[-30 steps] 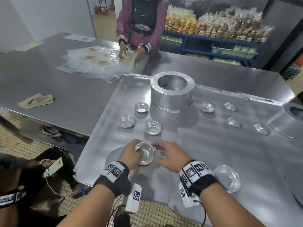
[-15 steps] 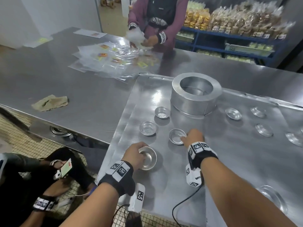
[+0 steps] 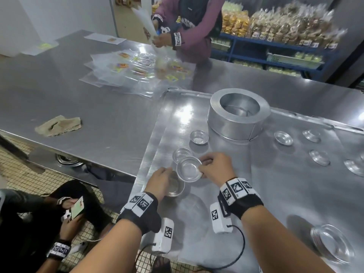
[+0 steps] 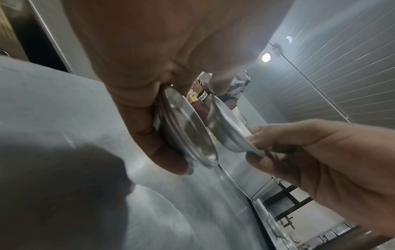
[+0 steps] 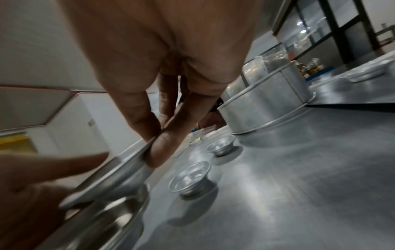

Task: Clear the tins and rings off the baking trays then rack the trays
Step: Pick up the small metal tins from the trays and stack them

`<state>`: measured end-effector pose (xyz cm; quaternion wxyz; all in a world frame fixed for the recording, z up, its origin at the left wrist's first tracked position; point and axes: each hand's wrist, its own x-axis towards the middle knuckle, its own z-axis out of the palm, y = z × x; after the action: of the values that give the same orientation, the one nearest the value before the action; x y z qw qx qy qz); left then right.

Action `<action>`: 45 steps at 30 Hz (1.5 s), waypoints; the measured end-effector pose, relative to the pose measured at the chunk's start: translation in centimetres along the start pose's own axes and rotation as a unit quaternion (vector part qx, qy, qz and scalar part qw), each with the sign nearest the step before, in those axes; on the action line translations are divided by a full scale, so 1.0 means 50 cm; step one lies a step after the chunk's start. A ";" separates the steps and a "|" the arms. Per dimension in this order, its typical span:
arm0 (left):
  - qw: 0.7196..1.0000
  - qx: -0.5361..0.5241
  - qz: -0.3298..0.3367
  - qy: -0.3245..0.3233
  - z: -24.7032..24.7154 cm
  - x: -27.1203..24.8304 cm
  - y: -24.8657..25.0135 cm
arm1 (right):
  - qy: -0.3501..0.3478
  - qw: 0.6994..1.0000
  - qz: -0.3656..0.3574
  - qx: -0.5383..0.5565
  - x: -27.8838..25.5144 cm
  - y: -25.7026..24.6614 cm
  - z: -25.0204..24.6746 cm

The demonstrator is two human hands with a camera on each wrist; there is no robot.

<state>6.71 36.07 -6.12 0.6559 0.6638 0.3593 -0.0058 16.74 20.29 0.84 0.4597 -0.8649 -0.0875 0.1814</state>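
The right hand (image 3: 215, 168) pinches a small round shiny metal tin (image 3: 188, 169) by its rim, thumb on one side and fingers on the other, and holds it lifted and tilted above the large flat silver baking tray (image 3: 256, 194). The left hand (image 3: 160, 182) grips a second small metal tin (image 3: 175, 187) with curled fingers; this one sits low at the near left part of the tray, partly under the lifted tin. In the left wrist view the two tins are just beside each other, rims close, but I cannot tell if they touch.

Behind the hands, two more small tins stand on the tray: a shallow one (image 3: 182, 154) just beyond the lifted tin, and a deeper one (image 3: 199, 136) near the tall round metal ring (image 3: 237, 115). The ring stands upright at the far middle of the tray. To the right, several flat small tins (image 3: 283, 137) lie well apart from the hands, and a wider shallow metal dish (image 3: 332, 245) lies near the right forearm.

The tray rests on a long steel counter (image 3: 78, 107). On the counter there are a crumpled beige cloth (image 3: 59, 126) and a spread of clear plastic bags (image 3: 137, 69), which another person in a purple sleeve (image 3: 197, 40) handles at the far side.
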 end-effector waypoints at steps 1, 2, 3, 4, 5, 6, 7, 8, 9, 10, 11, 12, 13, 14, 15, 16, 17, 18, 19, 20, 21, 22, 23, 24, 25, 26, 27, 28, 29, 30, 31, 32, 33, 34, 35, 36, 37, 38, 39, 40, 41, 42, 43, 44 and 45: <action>1.000 -0.014 -0.009 -0.002 -0.001 0.002 0.001 | -0.010 1.000 -0.014 -0.011 -0.008 -0.008 0.010; 1.000 -0.022 -0.018 -0.006 -0.003 0.001 0.003 | -0.017 0.999 -0.029 -0.027 -0.013 -0.013 0.021; 0.999 -0.025 -0.018 -0.010 -0.004 0.000 0.005 | -0.021 0.998 -0.043 -0.045 -0.016 -0.019 0.032; 1.000 -0.021 -0.013 -0.011 -0.007 -0.002 0.007 | -0.027 0.996 -0.059 -0.060 -0.019 -0.023 0.042; 1.000 -0.016 -0.004 -0.010 -0.009 -0.006 0.010 | -0.034 0.994 -0.073 -0.073 -0.022 -0.027 0.051; 1.000 -0.010 0.007 -0.008 -0.012 -0.010 0.013 | -0.040 0.992 -0.083 -0.081 -0.025 -0.031 0.059; 1.000 -0.004 0.016 -0.007 -0.014 -0.013 0.015 | -0.044 0.992 -0.086 -0.085 -0.027 -0.034 0.066; 1.000 0.000 0.023 -0.008 -0.017 -0.016 0.018 | -0.047 0.991 -0.085 -0.087 -0.027 -0.035 0.073; 1.000 0.002 0.027 -0.009 -0.019 -0.019 0.019 | -0.047 0.992 -0.084 -0.087 -0.027 -0.037 0.078; 0.999 0.008 0.030 -0.009 -0.023 -0.021 0.019 | -0.046 0.991 -0.085 -0.090 -0.027 -0.037 0.083; 0.999 0.022 0.035 -0.006 -0.027 -0.021 0.018 | -0.046 0.991 -0.087 -0.092 -0.026 -0.037 0.088; 0.998 0.040 0.040 -0.003 -0.031 -0.019 0.015 | -0.048 0.991 -0.088 -0.094 -0.024 -0.035 0.092; 0.998 0.055 0.044 0.000 -0.035 -0.017 0.012 | -0.053 0.990 -0.092 -0.096 -0.021 -0.034 0.097; 0.997 0.065 0.049 0.002 -0.039 -0.017 0.011 | -0.060 0.989 -0.093 -0.099 -0.018 -0.033 0.101; 0.996 0.075 0.053 0.002 -0.042 -0.015 0.009 | -0.068 0.988 -0.095 -0.104 -0.014 -0.031 0.106; 0.995 0.086 0.055 0.000 -0.046 -0.013 0.007 | -0.077 0.986 -0.096 -0.109 -0.010 -0.030 0.110; 0.994 0.095 0.056 -0.002 -0.049 -0.011 0.004 | -0.088 0.985 -0.094 -0.112 -0.006 -0.028 0.113; 0.993 0.103 0.055 -0.006 -0.053 -0.009 0.001 | -0.101 0.985 -0.088 -0.106 -0.001 -0.027 0.116; 0.993 0.107 0.054 -0.008 -0.058 -0.007 -0.002 | -0.116 0.986 -0.081 -0.092 0.004 -0.027 0.118; 0.992 0.112 0.051 -0.007 -0.063 -0.006 -0.005 | -0.126 0.986 -0.078 -0.080 0.010 -0.027 0.120; 0.992 0.117 0.049 -0.004 -0.067 -0.004 -0.006 | -0.127 0.986 -0.077 -0.073 0.017 -0.026 0.122; 0.991 0.121 0.048 -0.001 -0.072 -0.002 -0.007 | -0.106 0.987 -0.078 -0.087 0.028 -0.024 0.125; 0.991 0.125 0.048 0.001 -0.077 -0.001 -0.007 | -0.073 0.987 -0.078 -0.122 0.042 -0.021 0.126; 0.991 0.127 0.048 0.003 -0.082 0.000 -0.007 | -0.032 0.983 -0.067 -0.169 0.057 -0.018 0.127; 0.990 0.129 0.048 0.005 -0.086 0.000 -0.007 | 0.004 0.976 -0.052 -0.210 0.069 -0.018 0.123; 0.990 0.130 0.047 0.009 -0.089 -0.001 -0.007 | 0.030 0.971 -0.031 -0.235 0.082 -0.018 0.118; 0.990 0.131 0.046 0.012 -0.093 -0.001 -0.007 | 0.042 0.967 -0.011 -0.250 0.096 -0.014 0.115; 0.990 0.131 0.045 0.013 -0.096 -0.002 -0.008 | 0.044 0.966 0.009 -0.254 0.108 -0.012 0.112; 0.991 0.129 0.043 0.013 -0.098 -0.001 -0.010 | 0.037 0.965 0.028 -0.258 0.120 -0.009 0.111; 0.991 0.127 0.041 0.012 -0.100 -0.001 -0.010 | 0.023 0.964 0.042 -0.261 0.131 -0.005 0.112; 0.992 0.122 0.037 0.012 -0.102 0.000 -0.012 | 0.008 0.963 0.054 -0.264 0.140 -0.002 0.113; 0.992 0.118 0.032 0.012 -0.104 0.000 -0.014 | 0.000 0.963 0.062 -0.263 0.147 0.002 0.114; 0.993 0.111 0.026 0.014 -0.105 -0.001 -0.014 | 0.000 0.965 0.068 -0.254 0.151 0.003 0.116; 0.994 0.103 0.015 0.017 -0.107 -0.001 -0.015 | 0.006 0.969 0.070 -0.236 0.155 0.005 0.117; 0.995 0.093 0.006 0.021 -0.108 -0.003 -0.014 | 0.013 0.974 0.072 -0.215 0.157 0.006 0.118; 0.996 0.080 -0.004 0.025 -0.109 -0.003 -0.014 | 0.021 0.978 0.070 -0.193 0.157 0.007 0.119; 0.997 0.068 -0.013 0.031 -0.109 -0.003 -0.012 | 0.024 0.982 0.069 -0.176 0.153 0.005 0.119; 0.997 0.060 -0.018 0.041 -0.108 -0.004 -0.008 | 0.024 0.985 0.060 -0.161 0.149 0.001 0.119; 0.997 0.055 -0.021 0.051 -0.108 -0.005 -0.004 | 0.023 0.988 0.048 -0.145 0.143 -0.005 0.120; 0.997 0.051 -0.023 0.060 -0.108 -0.004 -0.003 | 0.020 0.992 0.034 -0.121 0.136 -0.012 0.121; 0.996 0.046 -0.026 0.066 -0.108 -0.003 -0.002 | 0.013 0.996 0.023 -0.090 0.125 -0.023 0.121; 0.996 0.040 -0.030 0.069 -0.107 -0.003 0.000 | 0.002 0.998 0.011 -0.056 0.115 -0.032 0.121; 0.996 0.034 -0.034 0.071 -0.106 -0.003 0.003 | -0.013 0.999 -0.002 -0.033 0.104 -0.041 0.122; 0.996 0.029 -0.037 0.072 -0.104 -0.003 0.004 | -0.030 0.999 -0.019 -0.020 0.092 -0.050 0.123; 0.996 0.025 -0.036 0.073 -0.103 -0.003 0.007 | -0.046 0.998 -0.035 -0.017 0.082 -0.055 0.126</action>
<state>4.39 40.52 -5.01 0.6104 0.6654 0.4296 0.0098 18.06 27.96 -1.07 0.4462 -0.8599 -0.1415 0.2033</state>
